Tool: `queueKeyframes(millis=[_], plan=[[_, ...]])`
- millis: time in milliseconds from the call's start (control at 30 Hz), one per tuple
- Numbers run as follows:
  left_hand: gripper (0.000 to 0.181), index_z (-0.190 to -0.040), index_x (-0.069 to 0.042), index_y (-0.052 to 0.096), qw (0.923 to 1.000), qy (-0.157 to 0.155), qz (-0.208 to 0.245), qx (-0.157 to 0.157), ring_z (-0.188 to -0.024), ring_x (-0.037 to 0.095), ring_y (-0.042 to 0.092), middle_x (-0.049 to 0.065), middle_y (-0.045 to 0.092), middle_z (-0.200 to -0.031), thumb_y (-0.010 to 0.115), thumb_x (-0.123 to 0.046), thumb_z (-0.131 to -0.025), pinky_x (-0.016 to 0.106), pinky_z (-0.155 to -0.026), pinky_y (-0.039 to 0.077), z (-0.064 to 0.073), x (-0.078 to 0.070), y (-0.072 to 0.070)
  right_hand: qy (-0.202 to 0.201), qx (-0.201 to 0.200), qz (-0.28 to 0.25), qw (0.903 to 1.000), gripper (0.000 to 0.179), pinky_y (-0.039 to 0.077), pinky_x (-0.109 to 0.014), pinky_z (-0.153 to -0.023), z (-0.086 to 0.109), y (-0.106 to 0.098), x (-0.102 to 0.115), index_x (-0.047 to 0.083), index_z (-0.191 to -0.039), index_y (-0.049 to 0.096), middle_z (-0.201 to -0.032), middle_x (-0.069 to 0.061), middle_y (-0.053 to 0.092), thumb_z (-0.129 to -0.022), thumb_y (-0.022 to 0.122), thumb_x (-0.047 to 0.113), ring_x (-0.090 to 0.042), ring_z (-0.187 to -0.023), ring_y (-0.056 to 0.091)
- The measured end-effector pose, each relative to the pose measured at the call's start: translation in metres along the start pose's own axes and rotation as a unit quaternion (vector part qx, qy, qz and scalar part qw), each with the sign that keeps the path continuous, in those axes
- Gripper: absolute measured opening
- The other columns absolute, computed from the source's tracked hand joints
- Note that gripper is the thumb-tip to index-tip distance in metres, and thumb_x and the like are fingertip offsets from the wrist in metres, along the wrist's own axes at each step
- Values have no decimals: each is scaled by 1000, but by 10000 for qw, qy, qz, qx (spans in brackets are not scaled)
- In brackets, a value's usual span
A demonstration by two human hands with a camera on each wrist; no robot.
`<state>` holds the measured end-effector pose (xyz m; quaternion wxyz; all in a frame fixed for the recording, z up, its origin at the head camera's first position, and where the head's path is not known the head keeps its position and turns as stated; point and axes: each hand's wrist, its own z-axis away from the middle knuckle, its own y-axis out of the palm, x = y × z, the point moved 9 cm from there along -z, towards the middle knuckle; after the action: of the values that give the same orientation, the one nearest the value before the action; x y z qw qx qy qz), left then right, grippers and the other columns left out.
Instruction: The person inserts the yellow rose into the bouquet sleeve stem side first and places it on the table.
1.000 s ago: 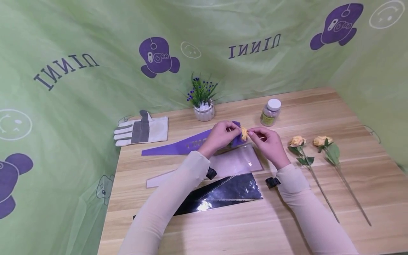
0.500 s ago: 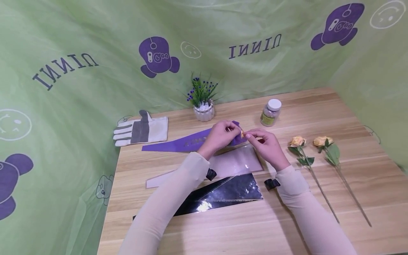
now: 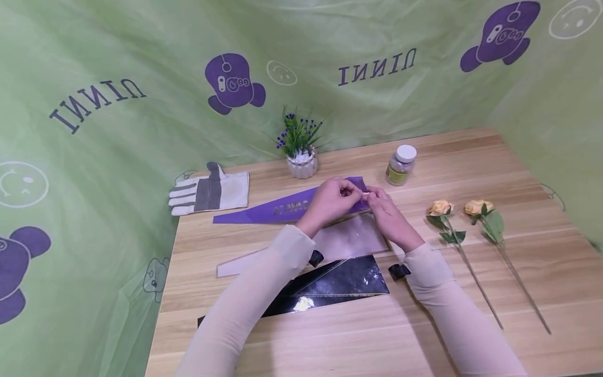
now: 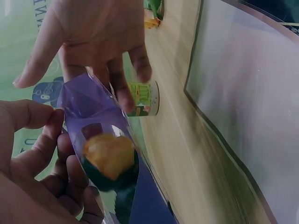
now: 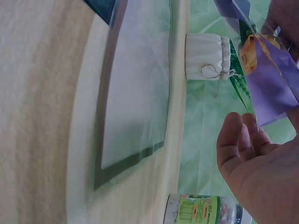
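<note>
- Your purple sleeve (image 4: 152,198) is raised at its wide end over the far middle of the table (image 3: 513,173), with one orange-yellow rose (image 4: 110,156) inside; the bloom sits a little below the mouth, green leaves under it; how far the stem reaches down cannot be made out.
- Your left hand (image 4: 39,163) pinches the film's edge between thumb and forefinger, the other fingers curled against the side; your right hand (image 3: 390,217) has its fingers loosely extended at the mouth, touching the film, its thumb standing away and gripping nothing.
- By my judgement, one rose is in its wrapper and you are tidying the opening; two loose roses (image 3: 440,208) lie side by side on the right, not yet wrapped, and two flat sleeves wait, so about a third looks done.
- The purple one is a long taper, crisp and creased at the mouth, clear on one face, with shiny lettering along it; it will probably crinkle and spring back if you let go early.
- The pale pink sleeve (image 3: 350,238) nearest it is milky with a darker border; the black sleeve (image 3: 350,280) is glossy, throwing bright reflections.
- Farther out, your bare roses have ruffled heads and thin, straight stems; a lidded jar (image 3: 399,167), a white fluted pot (image 3: 302,166) of blue-flowered greenery and a grey-and-white cloth glove (image 3: 212,192) sit along the back.
</note>
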<state>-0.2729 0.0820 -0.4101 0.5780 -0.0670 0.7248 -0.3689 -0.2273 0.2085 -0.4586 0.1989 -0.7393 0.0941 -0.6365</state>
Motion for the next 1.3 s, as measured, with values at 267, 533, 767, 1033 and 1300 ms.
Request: queueKeyframes(millis=[267,533,767,1033,1300], plan=[[19,-98,-12,77,9995,-224,237,9,-85,13,59,-5,63,-94,70,-29,-97,26,-76,48,-1,4,3,-44,470,250,9986,80,12,-67,-112,1,6,-2,-11,-138,54,-162,-27,15,-106,26,57,-48,-142,12],[21,-99,-10,78,9976,-304,621,-3,-83,13,60,-6,67,-96,69,-30,-97,28,-72,50,-4,14,4,-144,220,580,9980,49,21,-68,-109,-7,1,0,2,-125,69,-159,-25,25,-102,60,45,-47,-143,18],[20,-100,-13,78,9972,-356,607,-260,-78,14,60,-7,68,-92,69,-31,-98,30,-68,50,-7,21,-3,-429,-1178,827,9887,19,37,-57,-99,-17,-23,12,1,-94,74,-130,-17,61,-92,77,20,-38,-123,51],[55,-145,-14,56,9692,147,-2449,223,-136,24,42,6,50,-149,58,-48,-101,43,-114,30,30,43,-18,20,-1640,849,9828,22,44,-51,-93,-28,-28,-2,-2,-100,75,-118,-16,68,-94,74,19,-33,-111,61],[73,-163,-21,17,9109,242,-3741,1721,-152,36,-1,10,3,-168,36,-61,-104,57,-119,12,69,89,2,351,-1518,343,9872,29,47,-48,-93,-33,-29,-20,0,-107,75,-114,-14,68,-96,73,26,-27,-104,62]])
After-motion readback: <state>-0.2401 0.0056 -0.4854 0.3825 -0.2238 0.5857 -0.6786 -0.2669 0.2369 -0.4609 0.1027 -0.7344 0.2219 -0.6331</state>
